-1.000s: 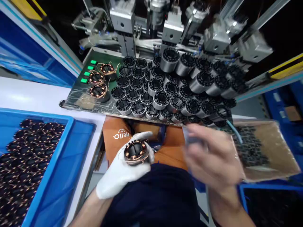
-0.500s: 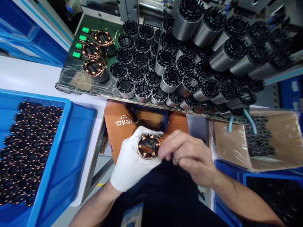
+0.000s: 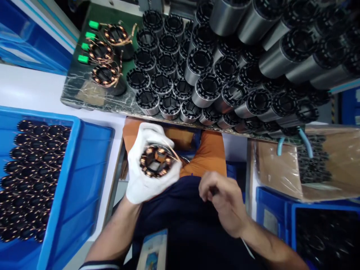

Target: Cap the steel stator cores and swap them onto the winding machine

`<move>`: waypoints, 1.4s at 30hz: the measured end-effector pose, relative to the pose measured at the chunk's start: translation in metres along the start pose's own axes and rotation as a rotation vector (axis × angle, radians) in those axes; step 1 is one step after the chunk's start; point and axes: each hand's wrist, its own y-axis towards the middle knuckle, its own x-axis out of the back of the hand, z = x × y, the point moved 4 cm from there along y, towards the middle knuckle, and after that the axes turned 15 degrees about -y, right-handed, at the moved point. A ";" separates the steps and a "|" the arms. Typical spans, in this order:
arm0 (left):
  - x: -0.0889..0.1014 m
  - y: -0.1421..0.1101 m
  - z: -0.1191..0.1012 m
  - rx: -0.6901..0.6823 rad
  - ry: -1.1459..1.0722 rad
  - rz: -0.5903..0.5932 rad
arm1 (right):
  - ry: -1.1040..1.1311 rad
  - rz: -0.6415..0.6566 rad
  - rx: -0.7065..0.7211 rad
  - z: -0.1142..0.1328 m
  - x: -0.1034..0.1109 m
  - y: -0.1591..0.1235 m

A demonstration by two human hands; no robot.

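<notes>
My left hand (image 3: 140,180), in a white glove, wraps around a wound motor stator (image 3: 146,153). Copper coils line the stator's black ring, which faces up, and a loose copper wire end sticks out at its right side. To the right, well apart from the stator, is my bare right hand (image 3: 222,195). Its fingers are curled in, and what they hold, if anything, is hidden. On the green bench ahead stand several wound stators (image 3: 105,75) with trailing copper wires. Beside them are rows of unwound metal stator cores (image 3: 147,100) with black slotted ends.
A blue bin (image 3: 63,180) at the left holds many wound stators. Small green blocks (image 3: 83,59) lie on the bench (image 3: 73,90). At the right are a plastic-lined carton (image 3: 278,168) of small dark parts, blue-handled pliers (image 3: 306,142) and another blue bin (image 3: 294,232).
My left hand has moved left and slightly up with the stator. My right hand has come away from the stator, downward and to the right. The head view has shifted a little.
</notes>
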 end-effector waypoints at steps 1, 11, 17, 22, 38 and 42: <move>0.000 -0.001 -0.001 -0.061 0.129 0.127 | -0.006 0.040 -0.051 0.001 0.005 0.007; -0.035 -0.040 0.014 0.716 -0.797 0.071 | 0.144 0.143 -0.141 -0.024 -0.011 0.002; -0.041 -0.039 0.035 0.725 -0.964 -0.016 | -0.134 -0.039 0.160 0.013 0.022 0.018; -0.022 -0.058 0.049 0.875 -0.715 0.031 | 0.140 -0.012 0.231 0.024 -0.002 0.045; -0.009 -0.033 0.001 0.264 0.220 0.208 | -0.139 0.022 -0.165 -0.003 0.031 0.037; -0.020 -0.044 0.002 0.309 0.269 0.259 | -0.161 0.029 -0.129 0.000 0.017 0.059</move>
